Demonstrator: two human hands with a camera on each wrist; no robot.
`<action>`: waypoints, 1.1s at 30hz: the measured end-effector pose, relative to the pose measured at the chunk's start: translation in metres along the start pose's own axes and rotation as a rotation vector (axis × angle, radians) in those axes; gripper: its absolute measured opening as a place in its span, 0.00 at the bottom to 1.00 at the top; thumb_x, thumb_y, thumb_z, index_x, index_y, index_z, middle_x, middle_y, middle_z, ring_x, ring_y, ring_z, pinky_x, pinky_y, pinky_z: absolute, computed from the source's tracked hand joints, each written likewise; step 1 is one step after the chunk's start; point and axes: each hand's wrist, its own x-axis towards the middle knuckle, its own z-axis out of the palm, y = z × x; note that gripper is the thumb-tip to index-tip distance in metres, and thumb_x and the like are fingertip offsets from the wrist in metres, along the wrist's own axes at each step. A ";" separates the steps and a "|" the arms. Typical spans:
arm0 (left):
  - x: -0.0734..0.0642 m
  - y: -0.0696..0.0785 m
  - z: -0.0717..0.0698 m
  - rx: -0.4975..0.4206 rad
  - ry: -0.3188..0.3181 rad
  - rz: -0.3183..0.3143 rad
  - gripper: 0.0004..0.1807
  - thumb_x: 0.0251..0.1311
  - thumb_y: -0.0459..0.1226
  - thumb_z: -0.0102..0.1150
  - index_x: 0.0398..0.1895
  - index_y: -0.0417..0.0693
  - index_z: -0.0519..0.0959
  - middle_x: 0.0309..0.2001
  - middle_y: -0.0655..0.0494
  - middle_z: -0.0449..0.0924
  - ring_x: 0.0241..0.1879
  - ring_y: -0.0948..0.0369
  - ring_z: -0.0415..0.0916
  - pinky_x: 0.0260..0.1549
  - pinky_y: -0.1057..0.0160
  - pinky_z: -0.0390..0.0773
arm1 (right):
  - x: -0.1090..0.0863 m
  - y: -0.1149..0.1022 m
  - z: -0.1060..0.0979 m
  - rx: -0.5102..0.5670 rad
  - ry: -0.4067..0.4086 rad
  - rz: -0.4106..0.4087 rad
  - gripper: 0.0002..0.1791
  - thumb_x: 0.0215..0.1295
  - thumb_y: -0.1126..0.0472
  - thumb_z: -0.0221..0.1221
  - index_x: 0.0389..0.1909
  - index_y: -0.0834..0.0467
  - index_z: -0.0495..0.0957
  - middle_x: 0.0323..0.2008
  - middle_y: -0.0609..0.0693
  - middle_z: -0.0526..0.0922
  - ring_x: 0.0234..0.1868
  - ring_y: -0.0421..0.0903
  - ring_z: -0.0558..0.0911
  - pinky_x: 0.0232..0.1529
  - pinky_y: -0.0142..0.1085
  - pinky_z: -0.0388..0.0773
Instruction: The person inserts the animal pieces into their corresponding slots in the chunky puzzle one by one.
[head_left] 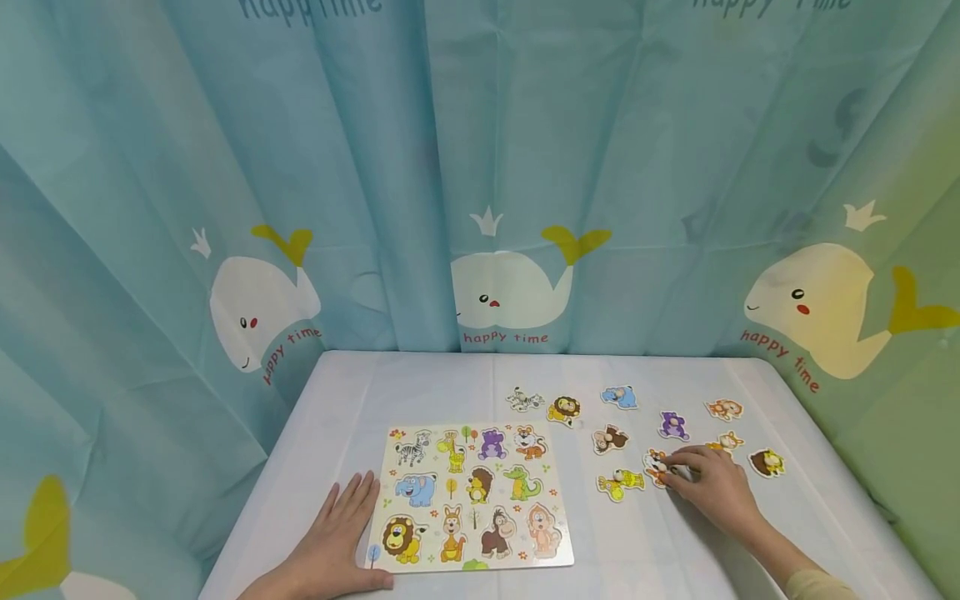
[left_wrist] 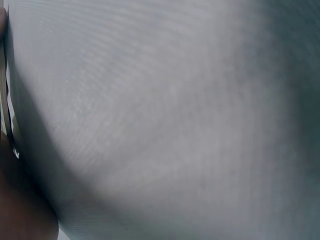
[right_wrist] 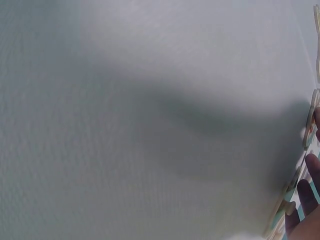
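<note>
A flat animal puzzle board [head_left: 431, 518] lies on the white table, printed with several animal pictures. My left hand [head_left: 335, 533] rests along its left edge, fingers straight, thumb at the lower-left corner. To the right of the board, my right hand [head_left: 712, 487] pinches a tiger puzzle piece [head_left: 655, 467] between thumb and forefinger, low over the table. Part of that piece is hidden by the fingers. Beside it lies a giraffe piece [head_left: 621, 483]; a kangaroo piece [head_left: 726, 442] shows just behind the hand. In the right wrist view, the fingertips [right_wrist: 307, 197] appear at the right edge.
More loose pieces lie around: zebra [head_left: 525, 400], lion [head_left: 564, 409], elephant [head_left: 619, 397], gorilla [head_left: 611, 439], purple hippo [head_left: 673, 426], monkey [head_left: 724, 408] and hedgehog [head_left: 767, 462]. A blue curtain [head_left: 525, 167] with whale prints hangs behind the white table [head_left: 435, 387].
</note>
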 end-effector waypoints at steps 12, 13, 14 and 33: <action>0.003 0.000 -0.002 -0.057 -0.032 -0.034 0.77 0.35 0.76 0.67 0.80 0.34 0.51 0.82 0.41 0.44 0.81 0.43 0.34 0.68 0.66 0.14 | 0.004 0.001 -0.001 0.045 -0.017 0.031 0.14 0.56 0.50 0.76 0.40 0.51 0.89 0.47 0.55 0.85 0.50 0.64 0.81 0.45 0.64 0.70; 0.003 0.000 -0.002 -0.058 -0.033 -0.035 0.77 0.35 0.76 0.67 0.80 0.34 0.50 0.82 0.41 0.44 0.81 0.43 0.34 0.69 0.65 0.14 | 0.004 0.001 -0.001 0.047 -0.019 0.036 0.13 0.56 0.50 0.76 0.40 0.51 0.89 0.46 0.54 0.85 0.50 0.64 0.81 0.45 0.64 0.70; 0.003 0.000 -0.002 -0.057 -0.034 -0.035 0.77 0.36 0.76 0.67 0.81 0.35 0.50 0.82 0.41 0.44 0.81 0.43 0.34 0.69 0.66 0.14 | 0.005 0.001 -0.001 0.048 -0.021 0.040 0.13 0.56 0.50 0.76 0.39 0.51 0.89 0.46 0.54 0.85 0.50 0.63 0.81 0.45 0.65 0.70; 0.001 -0.003 0.002 -0.050 0.003 -0.015 0.75 0.36 0.76 0.66 0.81 0.37 0.52 0.82 0.44 0.46 0.80 0.42 0.38 0.66 0.72 0.14 | 0.008 0.003 0.002 0.079 -0.054 0.091 0.09 0.59 0.50 0.74 0.35 0.49 0.88 0.46 0.54 0.85 0.52 0.63 0.79 0.45 0.65 0.68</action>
